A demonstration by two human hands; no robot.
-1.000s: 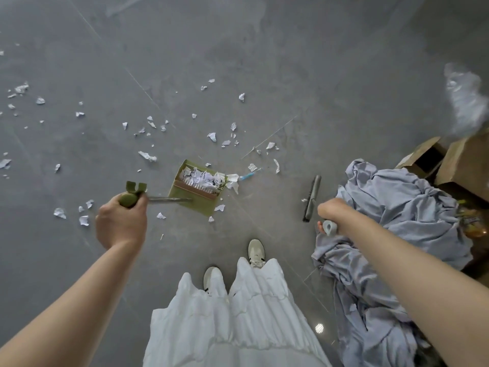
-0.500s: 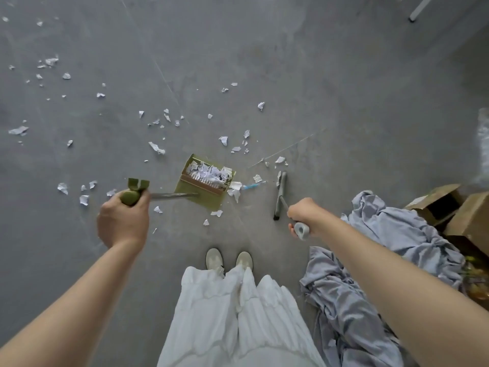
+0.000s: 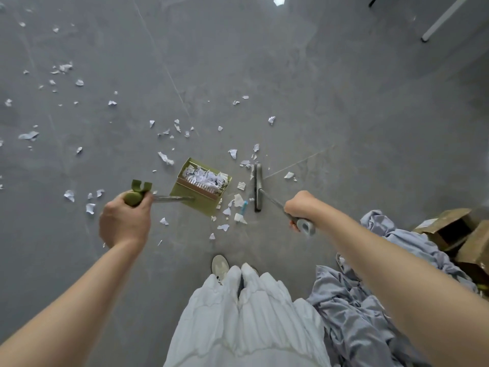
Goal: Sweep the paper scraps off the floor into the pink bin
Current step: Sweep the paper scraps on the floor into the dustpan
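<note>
My left hand (image 3: pixel 124 223) grips the green top of a long handle whose olive dustpan (image 3: pixel 190 197) stands on the grey floor, holding a heap of white paper scraps (image 3: pixel 205 177). My right hand (image 3: pixel 300 206) grips the grey handle of a broom; its dark grey head (image 3: pixel 258 188) rests on the floor just right of the pan. Between pan and broom lie a few scraps (image 3: pixel 238 200) and a small blue object (image 3: pixel 244 206). Many more white scraps (image 3: pixel 165 157) are scattered over the floor to the left and beyond. No pink bin is in view.
A heap of pale blue cloth (image 3: pixel 357 300) lies at my right side, with open cardboard boxes (image 3: pixel 449 229) beyond it. White furniture legs (image 3: pixel 440 19) stand at the far right. My white skirt and shoes (image 3: pixel 219 264) are at the bottom centre.
The broom head has swung left across the floor, from beside the cloth heap to just right of the dustpan. The view has shifted left; the dustpan stays in place.
</note>
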